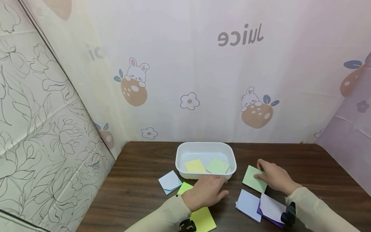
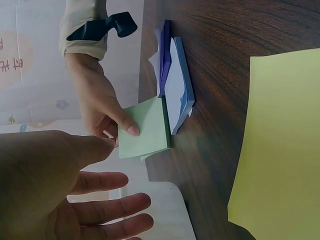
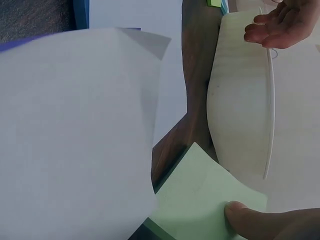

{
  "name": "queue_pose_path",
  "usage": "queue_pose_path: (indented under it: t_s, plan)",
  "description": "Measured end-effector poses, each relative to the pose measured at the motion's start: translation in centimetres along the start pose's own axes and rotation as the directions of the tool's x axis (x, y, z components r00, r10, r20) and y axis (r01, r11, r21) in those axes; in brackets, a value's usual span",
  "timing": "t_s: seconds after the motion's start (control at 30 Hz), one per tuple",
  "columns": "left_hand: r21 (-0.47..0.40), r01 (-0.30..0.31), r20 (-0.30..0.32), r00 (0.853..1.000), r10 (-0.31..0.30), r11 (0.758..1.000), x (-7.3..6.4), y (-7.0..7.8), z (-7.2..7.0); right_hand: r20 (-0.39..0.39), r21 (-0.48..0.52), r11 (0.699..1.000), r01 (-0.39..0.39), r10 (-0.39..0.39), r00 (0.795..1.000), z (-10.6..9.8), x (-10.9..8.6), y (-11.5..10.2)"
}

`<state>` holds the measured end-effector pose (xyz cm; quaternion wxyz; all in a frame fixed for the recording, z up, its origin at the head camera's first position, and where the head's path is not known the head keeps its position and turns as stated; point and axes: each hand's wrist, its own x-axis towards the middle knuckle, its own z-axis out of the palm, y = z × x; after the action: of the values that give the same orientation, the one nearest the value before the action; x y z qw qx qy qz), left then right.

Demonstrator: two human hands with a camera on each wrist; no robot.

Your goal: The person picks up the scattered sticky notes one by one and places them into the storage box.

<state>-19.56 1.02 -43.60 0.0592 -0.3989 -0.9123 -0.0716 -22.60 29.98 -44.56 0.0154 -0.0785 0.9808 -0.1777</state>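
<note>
My right hand (image 1: 273, 175) is at a pale green sticky note pad (image 1: 251, 179) right of the white plastic tub (image 1: 181, 154). The left wrist view shows its thumb on top of the pad and the other fingers curled at the far edge, pinching it. My left hand (image 1: 206, 190) hovers by the tub's front wall with loosely bent fingers, holding nothing. Inside the tub are a yellow sticky note (image 1: 195, 166) and a light green sticky note (image 1: 218, 166). Below the left hand lies a yellow-green pad (image 1: 205, 221), partly hidden by the forearm.
Left of the tub lies a light blue pad (image 1: 169, 181). Nearer me on the right are a pale blue pad (image 1: 248, 205) and a purple pad (image 1: 272, 207) with a whitish, lifted top sheet. A printed curtain (image 1: 189, 122) hangs behind the brown table (image 1: 136, 180).
</note>
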Motion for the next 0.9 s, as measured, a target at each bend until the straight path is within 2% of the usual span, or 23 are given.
queue_pose_path:
  t_s: [0.5,0.9]
  plan:
    - [-0.015,0.012,0.021,1.0,-0.012,1.0,0.5,0.1,0.0,-0.048,0.063,0.996,0.056,-0.053,0.997,-0.4,0.1,-0.5]
    - [0.015,0.001,-0.019,1.0,-0.001,1.0,1.1,0.0,-0.3,-0.12,0.079,0.994,0.069,-0.06,0.991,-1.5,0.0,-1.6]
